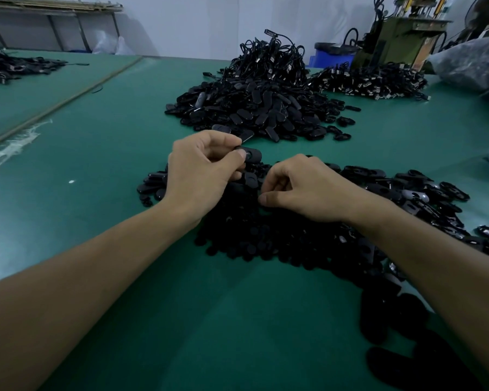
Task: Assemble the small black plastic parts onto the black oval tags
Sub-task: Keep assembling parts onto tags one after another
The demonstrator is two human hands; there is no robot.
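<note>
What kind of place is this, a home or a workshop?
Probably a small factory's assembly bench: heaps of identical black tags lie on a long green table, a pile of cables behind them, and a green machine stands at the far right. The left hand holds one tag.

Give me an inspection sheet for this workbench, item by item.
Surface: green mat, with whitish scuff marks near its left edge.
Job's things: near pile of black parts beneath both hands; far pile of oval tags; one oval tag lifted clear.
Clutter: plastic bag at far right.
Grips: left hand pinches the oval tag; right hand is curled into the near pile, hold unclear.
Cables: black cabled pieces heaped atop the far pile; second heap to its right.
Surroundings: green machine, blue bin, shelf frame at back left.
</note>
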